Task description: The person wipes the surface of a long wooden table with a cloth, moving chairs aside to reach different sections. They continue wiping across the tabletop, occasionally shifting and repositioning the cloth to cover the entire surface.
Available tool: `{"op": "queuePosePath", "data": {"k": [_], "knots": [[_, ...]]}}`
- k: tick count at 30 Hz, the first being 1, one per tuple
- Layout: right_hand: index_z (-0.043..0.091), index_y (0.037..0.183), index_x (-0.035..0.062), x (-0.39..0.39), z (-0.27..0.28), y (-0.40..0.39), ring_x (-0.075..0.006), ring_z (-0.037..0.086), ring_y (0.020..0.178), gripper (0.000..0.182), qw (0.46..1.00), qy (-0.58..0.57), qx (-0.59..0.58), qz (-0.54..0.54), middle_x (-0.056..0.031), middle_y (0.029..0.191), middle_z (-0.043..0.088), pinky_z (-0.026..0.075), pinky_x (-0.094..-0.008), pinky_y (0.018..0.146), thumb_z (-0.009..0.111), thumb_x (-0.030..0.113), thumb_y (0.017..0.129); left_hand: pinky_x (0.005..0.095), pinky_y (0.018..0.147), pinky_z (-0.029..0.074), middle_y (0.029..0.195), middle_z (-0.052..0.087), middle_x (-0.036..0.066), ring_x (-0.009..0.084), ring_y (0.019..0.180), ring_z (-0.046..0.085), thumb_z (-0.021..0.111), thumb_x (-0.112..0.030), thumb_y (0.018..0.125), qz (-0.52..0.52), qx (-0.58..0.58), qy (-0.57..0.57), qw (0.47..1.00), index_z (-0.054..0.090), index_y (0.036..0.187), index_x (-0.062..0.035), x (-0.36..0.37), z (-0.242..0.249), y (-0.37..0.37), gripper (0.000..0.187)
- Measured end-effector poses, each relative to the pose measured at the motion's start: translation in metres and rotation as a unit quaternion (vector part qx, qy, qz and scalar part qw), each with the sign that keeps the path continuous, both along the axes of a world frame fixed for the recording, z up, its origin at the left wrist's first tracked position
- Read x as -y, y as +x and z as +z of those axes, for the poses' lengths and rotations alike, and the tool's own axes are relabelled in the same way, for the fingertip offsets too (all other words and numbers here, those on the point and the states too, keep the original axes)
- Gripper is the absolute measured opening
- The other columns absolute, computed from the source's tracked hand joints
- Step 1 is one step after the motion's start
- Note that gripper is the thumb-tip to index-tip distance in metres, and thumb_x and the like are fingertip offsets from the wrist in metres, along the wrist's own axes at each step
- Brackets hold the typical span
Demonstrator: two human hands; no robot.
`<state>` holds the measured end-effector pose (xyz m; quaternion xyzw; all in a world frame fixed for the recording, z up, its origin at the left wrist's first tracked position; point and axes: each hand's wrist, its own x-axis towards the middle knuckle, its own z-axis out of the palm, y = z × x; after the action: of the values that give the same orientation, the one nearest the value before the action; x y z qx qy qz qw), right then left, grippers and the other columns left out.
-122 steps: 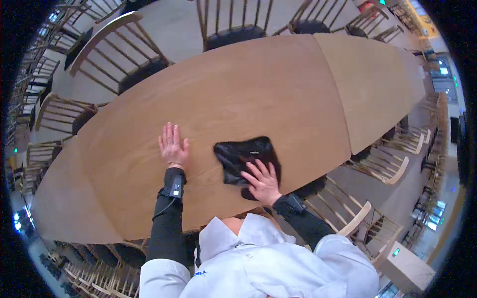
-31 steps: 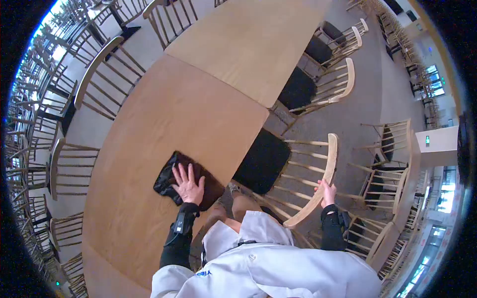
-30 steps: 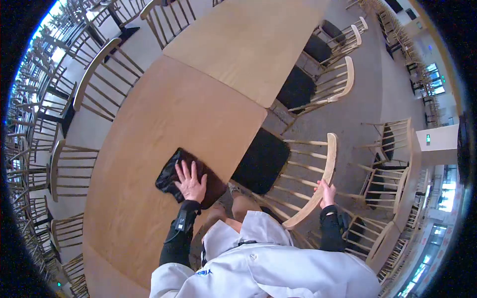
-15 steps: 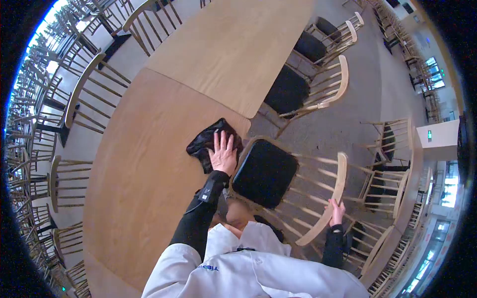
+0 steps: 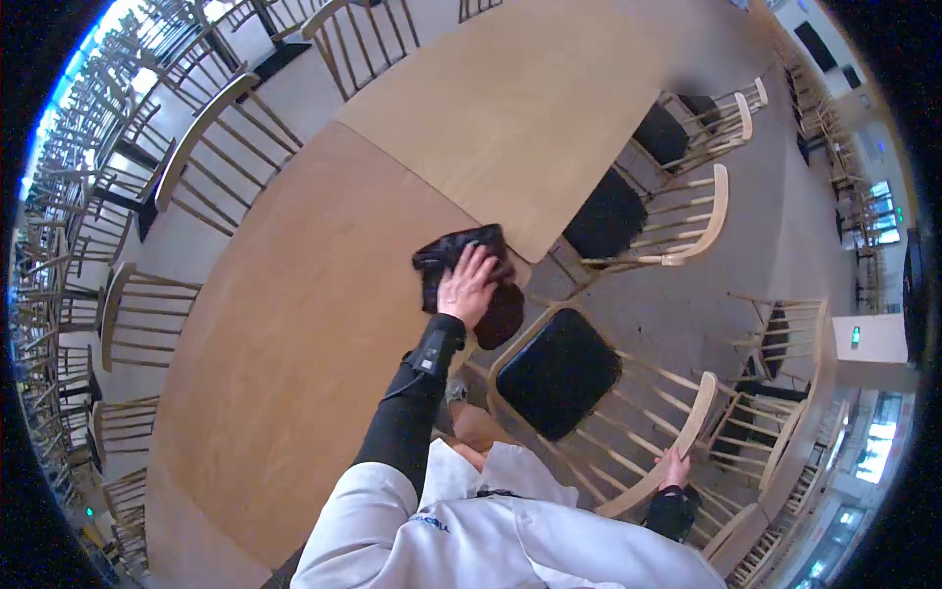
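My left hand [image 5: 467, 287] lies with fingers stretched over a crumpled dark cloth [image 5: 449, 251], pressing it to the wooden table [image 5: 285, 324] by its right edge. One part of the cloth hangs past that edge. To the right, my right hand [image 5: 674, 469] is wrapped around the curved top rail of a wooden chair [image 5: 561, 373] with a black seat pad. This chair stands beside the table, its back turned away from it.
A second, paler tabletop [image 5: 530, 108] adjoins at a seam. Black-seated chairs [image 5: 603, 211] line its right side, and spindle-back chairs [image 5: 231, 147] stand along the left. More chairs [image 5: 760, 432] are behind my right hand.
My left hand has slid the cloth across the table toward the seam, bunching it at the edge. My right hand keeps its hold on the chair. The whole view has shifted slightly.
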<state>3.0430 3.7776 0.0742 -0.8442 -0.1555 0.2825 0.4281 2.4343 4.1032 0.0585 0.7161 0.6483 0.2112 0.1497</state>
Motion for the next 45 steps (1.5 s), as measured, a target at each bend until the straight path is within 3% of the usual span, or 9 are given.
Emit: {"op": "queuePosePath", "data": {"k": [2, 5, 9, 11, 12, 20, 25, 31, 45], "knots": [[0.05, 0.119, -0.0014, -0.004, 0.005, -0.001, -0.0252, 0.063, 0.082, 0.042, 0.998, -0.048, 0.013, 0.026, -0.0145, 0.1, 0.063, 0.057, -0.0399, 0.064, 0.067, 0.024, 0.091, 0.0603, 0.103, 0.039, 0.152, 0.04, 0.004, 0.0244, 0.145, 0.029, 0.064, -0.032, 0.087, 0.07, -0.018, -0.005, 0.997, 0.052, 0.136, -0.0171, -0.003, -0.004, -0.047, 0.053], [0.038, 0.138, -0.0098, 0.014, -0.041, 0.058, -0.0453, 0.055, 0.114, 0.073, 0.94, -0.193, 0.269, 0.087, -0.0284, 0.124, 0.057, 0.044, -0.0463, 0.101, 0.067, 0.036, 0.09, 0.0611, 0.104, 0.038, 0.155, 0.035, 0.004, 0.0243, 0.147, 0.025, 0.06, -0.034, 0.09, 0.149, -0.046, -0.004, 0.988, 0.048, 0.141, -0.0178, 0.014, -0.008, -0.102, 0.054], [0.033, 0.143, -0.0062, -0.032, 0.013, -0.014, -0.0434, 0.041, 0.132, 0.083, 0.788, -0.385, 0.475, 0.079, -0.0285, 0.142, 0.042, 0.035, -0.0494, 0.109, 0.077, 0.026, 0.081, 0.0611, 0.104, 0.037, 0.156, 0.034, 0.005, 0.0249, 0.148, 0.024, 0.06, -0.036, 0.091, 0.178, -0.062, -0.026, 0.982, 0.047, 0.142, -0.0188, 0.039, -0.007, -0.141, 0.055], [0.036, 0.143, -0.0031, -0.104, 0.094, -0.126, -0.0409, 0.04, 0.133, 0.08, 0.806, -0.313, 0.485, 0.133, -0.0261, 0.141, 0.043, 0.032, -0.0493, 0.111, 0.078, 0.017, 0.077, 0.0624, 0.106, 0.034, 0.157, 0.032, 0.005, 0.0262, 0.148, 0.022, 0.06, -0.037, 0.09, 0.177, -0.041, -0.046, 0.982, 0.046, 0.143, -0.0192, 0.049, -0.005, -0.147, 0.057], [0.041, 0.14, 0.0012, -0.117, 0.062, -0.109, -0.0388, 0.037, 0.136, 0.071, 0.771, -0.151, 0.58, 0.215, -0.0231, 0.144, 0.042, 0.03, -0.0477, 0.113, 0.075, 0.013, 0.079, 0.0624, 0.107, 0.032, 0.159, 0.029, 0.005, 0.026, 0.149, 0.02, 0.061, -0.038, 0.09, 0.171, -0.033, -0.065, 0.983, 0.044, 0.144, -0.0199, 0.052, -0.004, -0.149, 0.06], [0.06, 0.124, 0.0091, -0.32, 0.077, -0.486, -0.0391, 0.042, 0.13, 0.048, 0.676, 0.208, 0.403, 0.581, -0.0196, 0.137, 0.049, 0.036, -0.0503, 0.107, 0.072, 0.018, 0.078, 0.0534, 0.114, 0.029, 0.149, 0.045, 0.008, 0.0267, 0.142, 0.035, 0.064, -0.027, 0.09, 0.077, 0.028, -0.028, 0.996, 0.052, 0.136, -0.0107, 0.092, -0.004, -0.185, 0.051], [0.058, 0.13, 0.0207, -0.307, 0.02, -0.672, -0.0324, 0.031, 0.14, 0.051, 0.505, 0.251, 0.392, 0.727, -0.0076, 0.145, 0.045, 0.024, -0.0621, 0.109, 0.068, 0.038, 0.083, 0.0408, 0.108, 0.04, 0.129, 0.061, 0.01, 0.028, 0.13, 0.049, 0.065, -0.016, 0.085, 0.084, 0.098, 0.055, 0.99, 0.065, 0.116, -0.0074, 0.144, -0.006, -0.221, 0.032], [0.05, 0.139, 0.0318, -0.288, -0.024, -0.702, -0.0385, 0.018, 0.145, 0.061, 0.476, 0.189, 0.45, 0.731, -0.0067, 0.154, 0.031, 0.014, -0.0784, 0.104, 0.065, 0.05, 0.083, 0.0382, 0.094, 0.051, 0.111, 0.068, 0.011, 0.0285, 0.11, 0.062, 0.064, -0.01, 0.083, 0.193, 0.132, 0.074, 0.969, 0.067, 0.106, -0.0062, 0.211, 0.024, -0.241, 0.024], [0.054, 0.136, 0.0331, -0.566, -0.047, -0.883, -0.0341, 0.025, 0.143, 0.052, 0.43, 0.271, 0.438, 0.742, -0.0045, 0.149, 0.039, 0.019, -0.0739, 0.107, 0.06, 0.052, 0.087, 0.0364, 0.082, 0.055, 0.101, 0.07, 0.012, 0.0301, 0.094, 0.067, 0.063, 0.004, 0.081, 0.393, 0.255, 0.039, 0.883, 0.068, 0.101, -0.0044, 0.172, 0.035, -0.14, 0.022]]}}
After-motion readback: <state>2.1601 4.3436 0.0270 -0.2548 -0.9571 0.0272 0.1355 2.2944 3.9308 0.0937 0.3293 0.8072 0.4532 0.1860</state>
